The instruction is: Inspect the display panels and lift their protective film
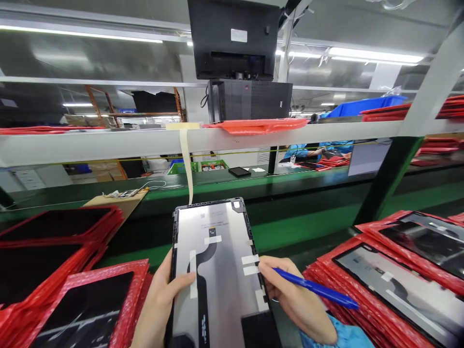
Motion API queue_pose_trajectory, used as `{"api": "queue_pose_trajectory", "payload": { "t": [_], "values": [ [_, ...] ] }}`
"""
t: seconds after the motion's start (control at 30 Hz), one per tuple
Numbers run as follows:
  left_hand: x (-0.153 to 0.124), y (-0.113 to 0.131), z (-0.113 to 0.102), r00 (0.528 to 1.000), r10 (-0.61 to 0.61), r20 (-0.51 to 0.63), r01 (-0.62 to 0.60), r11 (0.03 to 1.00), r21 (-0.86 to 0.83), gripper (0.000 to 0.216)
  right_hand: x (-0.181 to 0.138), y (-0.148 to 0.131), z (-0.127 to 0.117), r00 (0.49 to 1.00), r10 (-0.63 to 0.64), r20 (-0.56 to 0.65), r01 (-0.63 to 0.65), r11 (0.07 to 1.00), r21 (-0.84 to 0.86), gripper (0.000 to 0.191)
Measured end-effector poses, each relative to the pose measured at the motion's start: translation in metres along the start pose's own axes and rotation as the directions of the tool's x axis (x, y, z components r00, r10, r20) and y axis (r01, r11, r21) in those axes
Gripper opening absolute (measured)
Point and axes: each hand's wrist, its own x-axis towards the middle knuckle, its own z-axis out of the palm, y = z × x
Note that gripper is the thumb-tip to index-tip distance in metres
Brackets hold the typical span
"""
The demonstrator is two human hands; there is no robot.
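Note:
A grey tablet panel (221, 270) with a black flex cable and white tape strips stands tilted up in front of me. My left hand (159, 299) grips its left edge, thumb lying across the face. My right hand (293, 295) is closed around a blue pen (315, 289), its tip resting against a white tape strip at the panel's right edge.
Stacks of red bubble-wrap sleeves with panels lie at the left (72, 270) and right (398, 270). A green conveyor (290, 193) runs across behind. Above it, a white shelf (108, 140) carries a monitor (234, 38). A co-worker's blue sleeve (308, 152) shows beyond.

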Motion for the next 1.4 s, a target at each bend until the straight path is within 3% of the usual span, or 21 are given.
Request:
{"api": "queue_pose_trajectory", "payload": {
  "t": [0.13,0.3,0.43,0.57,0.73,0.83,0.93,1.03,1.13,1.3,1.4],
  "values": [
    [0.001,-0.002,0.002,1.000,0.006,0.009,-0.006,1.000,-0.021,0.068,0.006,-0.004,0.001,0.987,-0.003,0.160,0.002,1.000,0.007,0.036],
    [-0.003,-0.001,0.003,1.000,0.026,0.013,-0.026,0.999,-0.034,0.064,0.008,0.004,-0.001,0.995,0.028,0.091,-0.036,0.995,0.093,0.032],
    [-0.008,-0.003,0.003,0.997,0.079,-0.003,-0.079,0.997,0.002,0.064,0.004,0.007,-0.002,0.988,-0.136,-0.077,0.124,0.981,-0.149,0.027],
    [-0.012,-0.010,0.003,0.990,0.141,0.011,-0.141,0.986,0.086,0.065,0.005,0.004,0.000,0.979,-0.186,0.082,0.203,0.895,-0.398,0.038],
    [-0.016,-0.012,0.001,0.971,0.238,0.006,-0.234,0.950,0.205,0.049,0.012,0.003,-0.001,0.963,-0.240,0.122,0.269,0.836,-0.479,0.041],
    [-0.019,-0.013,-0.003,0.938,0.345,0.031,-0.334,0.875,0.349,0.031,0.013,-0.001,-0.006,0.963,-0.237,0.131,0.269,0.894,-0.360,0.028],
    [-0.023,-0.021,-0.003,0.829,0.549,0.105,-0.524,0.696,0.491,0.017,0.010,-0.006,-0.012,0.975,-0.150,0.162,0.161,0.985,-0.056,0.042],
    [-0.026,-0.031,0.002,0.638,0.699,0.322,-0.758,0.497,0.423,0.027,0.005,-0.005,-0.012,0.929,-0.065,0.365,-0.034,0.965,0.259,0.059],
    [-0.023,-0.036,0.007,0.452,0.712,0.538,-0.887,0.292,0.359,0.038,0.003,-0.002,-0.010,0.882,-0.002,0.471,-0.177,0.925,0.336,0.068],
    [-0.013,-0.029,0.002,0.335,0.590,0.734,-0.932,0.091,0.351,0.050,0.003,0.001,-0.015,0.935,0.089,0.343,-0.181,0.952,0.247,0.065],
    [-0.019,-0.025,0.005,0.253,0.574,0.779,-0.966,0.103,0.237,0.048,0.003,0.004,-0.018,0.925,0.091,0.368,-0.189,0.952,0.241,0.061]
  ]
}}
